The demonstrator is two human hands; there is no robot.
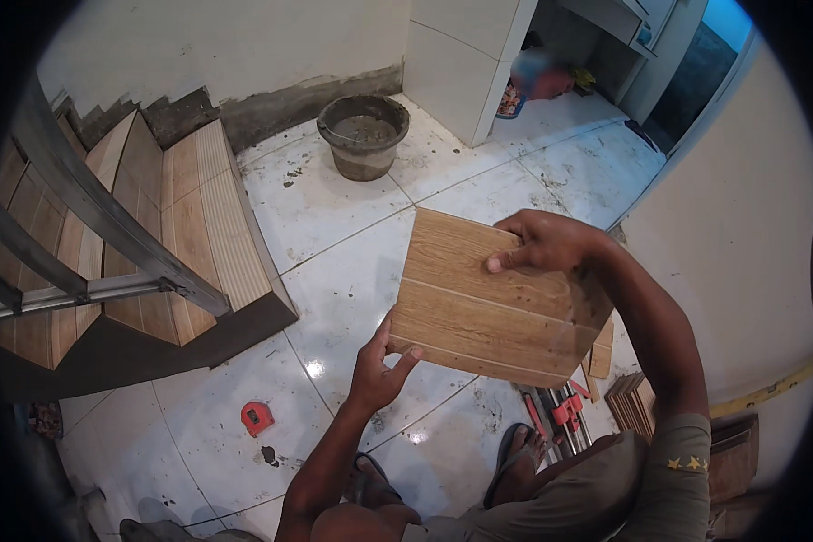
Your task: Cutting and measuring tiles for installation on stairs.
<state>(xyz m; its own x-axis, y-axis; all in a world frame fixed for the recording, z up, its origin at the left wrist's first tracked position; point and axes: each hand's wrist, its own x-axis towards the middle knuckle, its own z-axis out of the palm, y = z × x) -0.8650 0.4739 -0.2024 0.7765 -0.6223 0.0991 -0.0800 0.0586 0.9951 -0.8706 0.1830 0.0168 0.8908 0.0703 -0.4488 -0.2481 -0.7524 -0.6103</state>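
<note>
Left hand (379,369) is pinching the wood-look tile (488,312) low, right hand (553,242) clamping its top edge; the staircase (244,330) is already wearing tiles (188,191), this one's hanging unlaid!

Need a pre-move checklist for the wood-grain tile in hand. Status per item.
1. Two-handed grip: left hand at the tile's lower-left corner, right hand at its upper edge. ok
2. Tile condition: no crack visible on the upper face; underside hidden. cannot tell
3. Floor clean: dark debris lies near the tape measure. not ok
4. Bucket upright, apart from tile and hands. ok
5. Red-and-silver tool clear of the tile: partly hidden beneath it in this view; gap unclear. cannot tell
</note>
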